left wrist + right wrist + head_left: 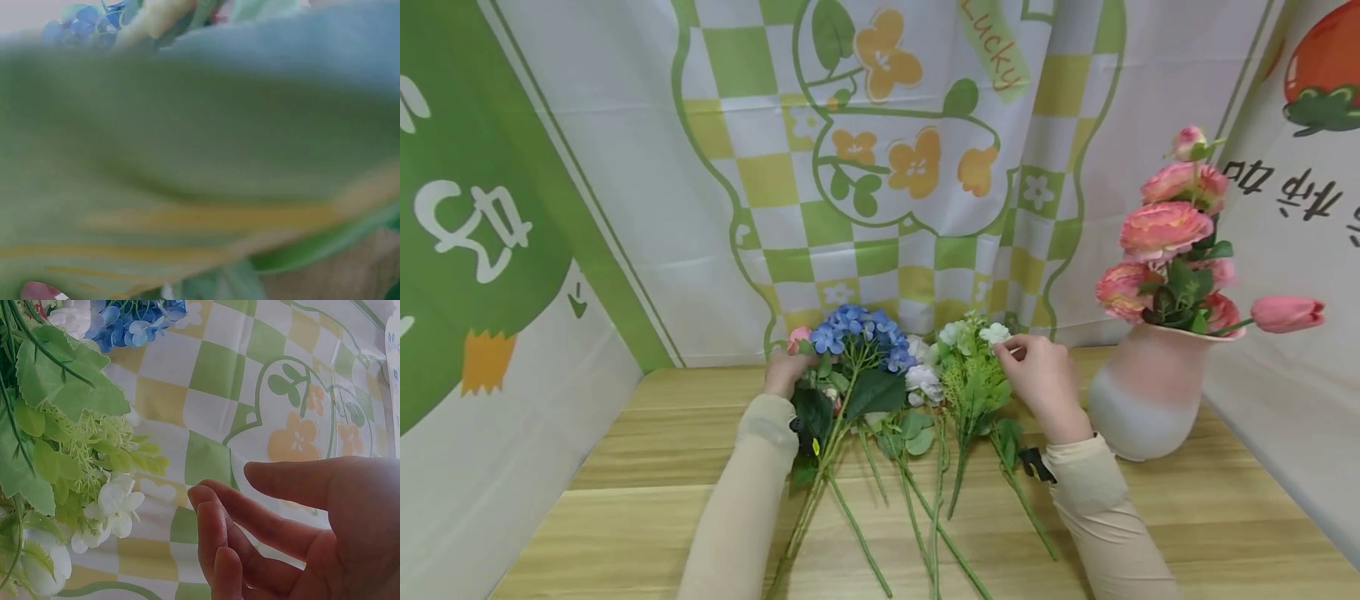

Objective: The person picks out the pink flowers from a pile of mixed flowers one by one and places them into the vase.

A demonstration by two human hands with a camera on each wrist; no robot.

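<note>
My left hand (pixel 786 372) reaches in at the left of the flowers, below a small pink bloom (pixel 800 337). Its fingers are hidden behind the blue hydrangea (pixel 859 330), and a large blurred leaf (pixel 187 137) fills most of the left wrist view. Beside the green spray (pixel 973 387) with white blossoms (pixel 994 333) is my right hand (pixel 1047 382). In the right wrist view its thumb and loosely bent fingers stand apart with nothing between them, to the right of the white blossoms (pixel 115 503). White blooms (pixel 923 382) lie between the hydrangea and the spray.
A pink and white vase (pixel 1146 400) stands at the right, holding pink flowers (pixel 1165 229) and a tulip (pixel 1288 313) that leans right. Several green stems (pixel 936 517) spread toward me across the wooden table (pixel 647 467). A patterned cloth (pixel 910 275) hangs behind.
</note>
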